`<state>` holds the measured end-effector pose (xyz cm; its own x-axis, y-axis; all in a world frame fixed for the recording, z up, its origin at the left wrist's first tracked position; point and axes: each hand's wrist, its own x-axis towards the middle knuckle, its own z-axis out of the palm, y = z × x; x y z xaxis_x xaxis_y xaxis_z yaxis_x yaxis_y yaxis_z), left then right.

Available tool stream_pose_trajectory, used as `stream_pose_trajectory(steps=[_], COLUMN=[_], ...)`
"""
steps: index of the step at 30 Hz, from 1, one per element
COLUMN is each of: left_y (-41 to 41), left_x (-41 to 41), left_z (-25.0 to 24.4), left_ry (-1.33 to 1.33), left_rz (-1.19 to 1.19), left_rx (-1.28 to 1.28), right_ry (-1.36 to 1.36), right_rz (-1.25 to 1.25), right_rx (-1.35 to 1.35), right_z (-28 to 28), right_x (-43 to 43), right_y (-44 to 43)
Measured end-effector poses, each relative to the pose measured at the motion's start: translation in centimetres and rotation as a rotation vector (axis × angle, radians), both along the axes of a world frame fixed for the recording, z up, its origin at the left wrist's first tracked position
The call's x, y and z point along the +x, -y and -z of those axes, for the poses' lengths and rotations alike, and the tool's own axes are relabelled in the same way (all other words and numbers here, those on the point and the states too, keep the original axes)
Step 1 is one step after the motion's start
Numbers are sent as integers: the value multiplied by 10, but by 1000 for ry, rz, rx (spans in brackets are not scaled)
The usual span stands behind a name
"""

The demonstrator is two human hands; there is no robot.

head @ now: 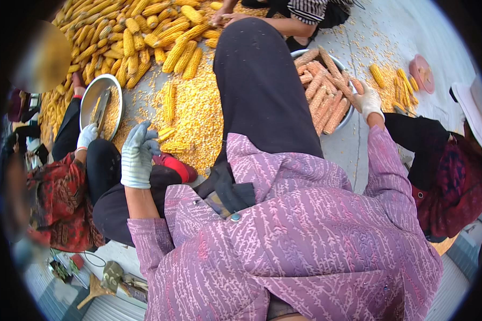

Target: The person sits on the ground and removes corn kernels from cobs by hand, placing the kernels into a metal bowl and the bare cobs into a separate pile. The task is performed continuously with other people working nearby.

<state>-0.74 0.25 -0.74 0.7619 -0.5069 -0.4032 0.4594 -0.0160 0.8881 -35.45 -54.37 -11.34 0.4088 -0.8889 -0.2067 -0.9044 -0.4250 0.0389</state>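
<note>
My left hand [138,158], in a white-and-grey striped knit glove, is raised above my bent leg at the left. Its fingers are loosely curled and apart, and I see nothing in them. Beyond it, partly shelled corn ears [174,146] lie on a bed of loose yellow kernels [205,124]. To the right, my right hand [369,101] in a pale glove grips a bare corncob [352,96] at the rim of a metal basin [348,115]. Stripped corncobs [319,86] fill that basin; my knee hides its left side.
A large heap of corn ears [132,40] rises at the far left. Another person's gloved hand [87,135] is at a metal bowl [120,94] of kernels. A person's bare hands [227,18] work at the top. At right are a pink tub [421,76] and several ears [401,86].
</note>
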Motion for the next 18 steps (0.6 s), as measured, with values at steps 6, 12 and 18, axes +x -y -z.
stream_pose_trajectory(steps=[6,12,18], left_y=[-28,-1,11], left_x=[113,121,106], left_z=[20,102,182], left_ry=[-72,-269,124], left_rz=[-272,-433,99], left_rx=[-48,207,937], right_ry=[934,1442,792], right_rz=[-319,-449,-200], right_rx=[167,1029,1504], right_z=[-110,-281,-194], right_x=[93,236,325], right_y=[-46,-223,-304])
